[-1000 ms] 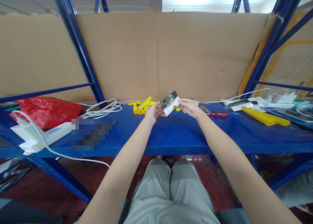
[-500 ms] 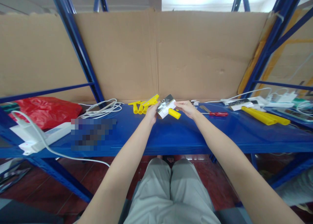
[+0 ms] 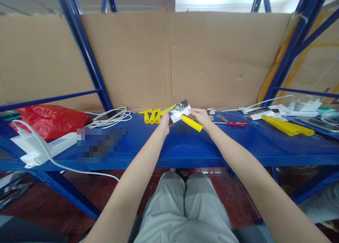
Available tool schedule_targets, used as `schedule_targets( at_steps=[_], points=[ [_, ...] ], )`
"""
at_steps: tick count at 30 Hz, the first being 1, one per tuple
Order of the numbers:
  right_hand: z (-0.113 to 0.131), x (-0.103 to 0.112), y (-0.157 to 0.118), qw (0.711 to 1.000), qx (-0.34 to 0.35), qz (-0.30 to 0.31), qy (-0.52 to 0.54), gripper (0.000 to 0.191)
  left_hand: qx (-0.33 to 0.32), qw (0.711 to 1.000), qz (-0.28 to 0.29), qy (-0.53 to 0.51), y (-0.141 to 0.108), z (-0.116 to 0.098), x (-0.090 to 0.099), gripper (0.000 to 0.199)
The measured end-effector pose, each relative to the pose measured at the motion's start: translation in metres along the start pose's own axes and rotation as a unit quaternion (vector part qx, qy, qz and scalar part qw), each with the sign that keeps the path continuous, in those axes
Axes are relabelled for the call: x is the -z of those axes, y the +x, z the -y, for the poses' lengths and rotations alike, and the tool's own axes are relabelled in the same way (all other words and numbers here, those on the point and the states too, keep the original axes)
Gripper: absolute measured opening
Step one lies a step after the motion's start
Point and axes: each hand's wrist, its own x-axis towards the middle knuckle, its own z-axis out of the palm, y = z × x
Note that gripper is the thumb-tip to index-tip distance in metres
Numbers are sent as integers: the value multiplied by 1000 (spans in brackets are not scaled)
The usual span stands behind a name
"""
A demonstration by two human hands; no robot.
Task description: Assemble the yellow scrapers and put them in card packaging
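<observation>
I'm holding a yellow-handled scraper [image 3: 192,123] up over the blue desk [image 3: 190,149], its handle slanting toward me and to the right. My left hand [image 3: 166,121] pinches one edge of the wide head, with its printed sleeve [image 3: 179,110], and my right hand [image 3: 200,116] pinches the other. I'd judge it light and stiff, the sleeve slick and easily creased, so the handle looks the surest hold. Yellow T-shaped handles [image 3: 152,118] lie beside my left hand; a red-handled screwdriver [image 3: 236,124] and more yellow-handled scrapers [image 3: 280,126] lie farther right.
</observation>
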Motion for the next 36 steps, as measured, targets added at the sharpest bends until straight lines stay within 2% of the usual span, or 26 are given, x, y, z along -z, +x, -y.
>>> schedule_targets(
  at_steps=[5, 13, 18, 23, 28, 33, 36],
  points=[
    [1, -4, -3, 999, -30, -21, 22, 6, 5, 999, 20, -29, -5, -3, 0, 26],
    [-1, -5, -1, 997, -64, -32, 28, 7, 4, 998, 6, -62, -3, -3, 2, 12],
    [-7, 1, 4, 996, -55, -19, 61, 4, 23, 999, 26, -13, 0, 2, 2, 12],
    [-10, 2, 7, 996, -49, -50, 56, 8, 15, 999, 41, 32, -1, 6, -3, 20],
    [-8, -2, 5, 993, -40, -79, 81, 8, 23, 999, 44, -1, 0, 6, -2, 27],
    [-11, 0, 9, 990, -28, -99, 97, 15, 21, 993, 106, -45, -2, 3, 0, 32],
    [-13, 2, 11, 991, -18, -97, 88, 26, -3, 990, 137, -41, -6, 4, -2, 23]
  ],
)
